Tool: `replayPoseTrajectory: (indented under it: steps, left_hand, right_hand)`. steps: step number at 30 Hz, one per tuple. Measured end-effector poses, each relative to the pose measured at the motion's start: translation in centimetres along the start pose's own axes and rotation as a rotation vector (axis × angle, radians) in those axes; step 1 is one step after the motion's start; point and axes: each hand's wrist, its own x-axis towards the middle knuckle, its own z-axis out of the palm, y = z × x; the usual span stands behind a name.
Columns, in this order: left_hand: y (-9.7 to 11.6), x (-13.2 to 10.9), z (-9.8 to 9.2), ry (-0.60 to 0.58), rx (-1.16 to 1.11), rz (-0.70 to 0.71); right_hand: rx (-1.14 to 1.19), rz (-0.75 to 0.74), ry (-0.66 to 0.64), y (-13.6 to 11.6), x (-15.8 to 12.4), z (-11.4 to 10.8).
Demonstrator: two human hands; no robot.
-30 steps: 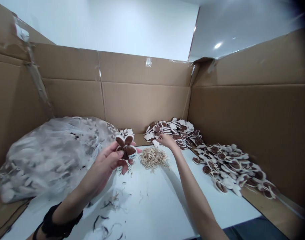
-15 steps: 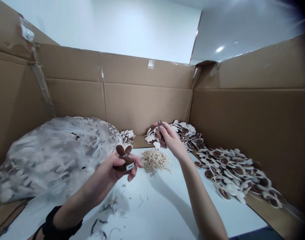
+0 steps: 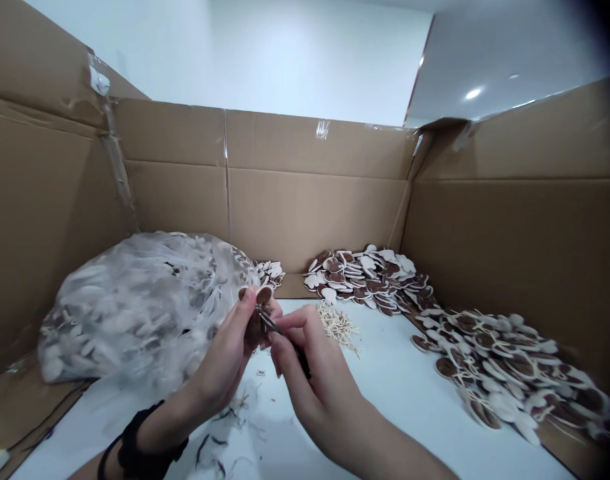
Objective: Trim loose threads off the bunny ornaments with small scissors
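Note:
My left hand (image 3: pixel 227 357) is closed around a brown rabbit-shaped plush piece (image 3: pixel 264 295) with two upright ears edged in white. Fingers cover much of its body. Closed on dark thread snips (image 3: pixel 269 321), my right hand (image 3: pixel 317 383) has brought their narrow metal tips to the piece just below the ears. Whether the blades touch a thread there, I cannot tell. Behind my right hand lies a pile of short cream strips (image 3: pixel 339 325), partly hidden by it.
A large clear plastic bag (image 3: pixel 135 300) full of pale pieces sits at the left. Brown-and-white pieces are heaped at the back (image 3: pixel 365 277) and right (image 3: pixel 509 367). Thread scraps (image 3: pixel 219 440) lie on the white tabletop (image 3: pixel 385 393). Tall cardboard walls (image 3: pixel 315 207) enclose it.
My right hand has come down and left from above the cream strips, bringing the snips to the rabbit piece. My left hand has raised and turned the piece slightly. The view has shifted left.

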Motion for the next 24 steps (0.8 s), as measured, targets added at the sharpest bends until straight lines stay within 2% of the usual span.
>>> replayPoseTrajectory:
  steps: [2,6,19,24]
  left_hand:
    - [0.0,0.0,0.1,0.031,0.017,0.029]
    - [0.1,0.0,0.2,0.073,0.078,0.077]
    - [-0.3,0.0,0.0,0.061,0.115,0.082]
    - [-0.9,0.1,-0.2,0.122,0.106,0.082]
  right_hand:
    - [-0.069,0.007,-0.039,0.1,0.1,0.2]
    - [-0.145,0.026,-0.024,0.4,0.3,0.5]
    - [-0.190,0.024,-0.038,0.7,0.5,0.5]
    - [-0.218,0.005,-0.024,0.7,0.5,0.4]
